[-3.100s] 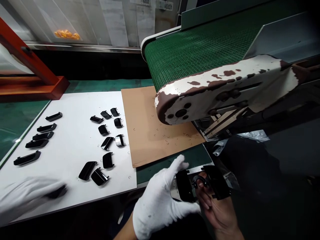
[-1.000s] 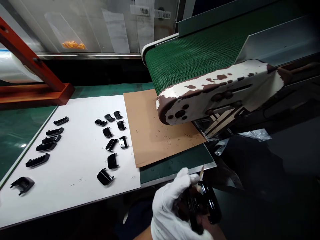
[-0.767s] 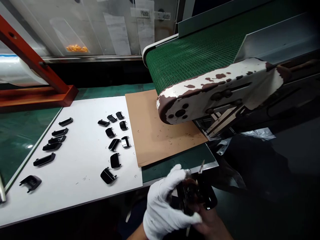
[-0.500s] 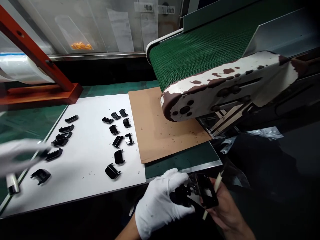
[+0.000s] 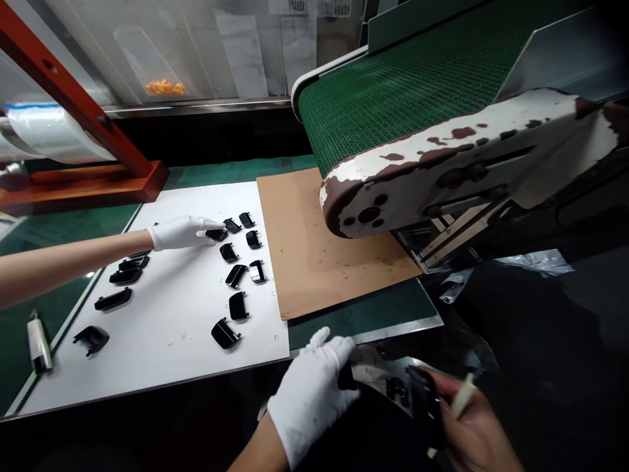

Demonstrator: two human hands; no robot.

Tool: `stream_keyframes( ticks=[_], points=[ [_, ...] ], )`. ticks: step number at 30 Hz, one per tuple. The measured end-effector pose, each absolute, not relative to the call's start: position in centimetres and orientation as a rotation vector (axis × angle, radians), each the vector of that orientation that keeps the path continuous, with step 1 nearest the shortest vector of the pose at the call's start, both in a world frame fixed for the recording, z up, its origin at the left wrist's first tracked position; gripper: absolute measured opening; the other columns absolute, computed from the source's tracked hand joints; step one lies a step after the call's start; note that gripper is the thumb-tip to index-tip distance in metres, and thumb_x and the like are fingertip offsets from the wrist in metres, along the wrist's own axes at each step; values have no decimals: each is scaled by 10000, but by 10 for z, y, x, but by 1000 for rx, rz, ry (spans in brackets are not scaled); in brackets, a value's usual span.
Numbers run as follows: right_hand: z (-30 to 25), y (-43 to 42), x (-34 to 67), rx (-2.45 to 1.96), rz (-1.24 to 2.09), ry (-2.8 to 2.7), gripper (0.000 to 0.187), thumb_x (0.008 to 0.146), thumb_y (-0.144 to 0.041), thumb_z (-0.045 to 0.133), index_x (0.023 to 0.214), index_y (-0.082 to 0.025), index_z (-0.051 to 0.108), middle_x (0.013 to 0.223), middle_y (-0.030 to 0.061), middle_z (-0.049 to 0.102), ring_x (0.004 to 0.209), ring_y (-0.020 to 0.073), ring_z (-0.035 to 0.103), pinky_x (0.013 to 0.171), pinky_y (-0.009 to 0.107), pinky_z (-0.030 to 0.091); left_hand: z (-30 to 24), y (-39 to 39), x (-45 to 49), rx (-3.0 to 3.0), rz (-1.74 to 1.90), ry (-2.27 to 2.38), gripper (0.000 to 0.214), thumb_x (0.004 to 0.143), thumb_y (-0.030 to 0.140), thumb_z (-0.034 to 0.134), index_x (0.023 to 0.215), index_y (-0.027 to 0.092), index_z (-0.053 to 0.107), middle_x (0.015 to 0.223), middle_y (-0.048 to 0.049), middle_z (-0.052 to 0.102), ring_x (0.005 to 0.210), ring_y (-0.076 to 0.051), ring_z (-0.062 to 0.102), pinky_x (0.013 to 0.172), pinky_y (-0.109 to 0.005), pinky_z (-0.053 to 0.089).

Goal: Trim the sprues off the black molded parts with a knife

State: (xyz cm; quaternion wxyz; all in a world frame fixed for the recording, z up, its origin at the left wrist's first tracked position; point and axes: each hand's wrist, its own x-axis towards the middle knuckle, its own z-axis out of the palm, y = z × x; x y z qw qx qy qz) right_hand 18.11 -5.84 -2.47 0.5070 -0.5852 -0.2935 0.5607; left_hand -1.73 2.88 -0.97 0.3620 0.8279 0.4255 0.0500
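Observation:
My left hand, in a white glove, is curled at the table's front edge around a small black plastic part, mostly hidden by the fingers. To its right, my bare right hand grips a black plastic housing turned nearly edge-on. A slim pale stick-like tool is held between the same hand's fingers; its kind is unclear. Below and between the hands, a clear plastic bag shows, with small black pieces near the housing.
A co-worker's gloved hand reaches over the white sheet, touching one of several black parts. Brown cardboard lies beneath the green conveyor's end. An orange stand and a pale-handled tool are at left.
The co-worker's hand has moved right, from the left row of parts to the right group. My right hand has shifted right and turned the housing edge-on. My left hand moved slightly left.

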Motion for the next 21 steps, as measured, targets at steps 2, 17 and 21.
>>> stream_keyframes(
  ticks=[2, 17, 21],
  points=[
    [-23, -59, 188, -1399, 1290, -542, 384, 568, -464, 866, 546, -177, 611, 499, -30, 460, 444, 71, 331, 408, 212, 321, -11, 43, -24, 2175, 235, 1227, 571, 720, 208, 800, 1239, 245, 564, 1203, -53, 670, 1310, -347, 468, 1037, -456, 471],
    [-43, -23, 161, -1187, 1433, -495, 349, 714, -480, 794, 877, -189, 693, 506, -90, 346, 423, 31, 244, 354, 120, 192, -23, 95, -44, 2192, 548, 1426, 674, 771, 313, 789, 1344, 174, 465, 1286, -142, 607, 1217, -335, 562, 1032, -515, 463],
    [-40, -17, 148, -1145, 1502, -508, 348, 709, -499, 790, 765, -184, 652, 493, -106, 297, 412, 23, 182, 339, 115, 155, -9, 48, -42, 1932, 666, 1095, 994, 623, 438, 877, 1447, 269, 348, 1405, -93, 545, 1287, -305, 524, 1076, -433, 462]
  ],
)
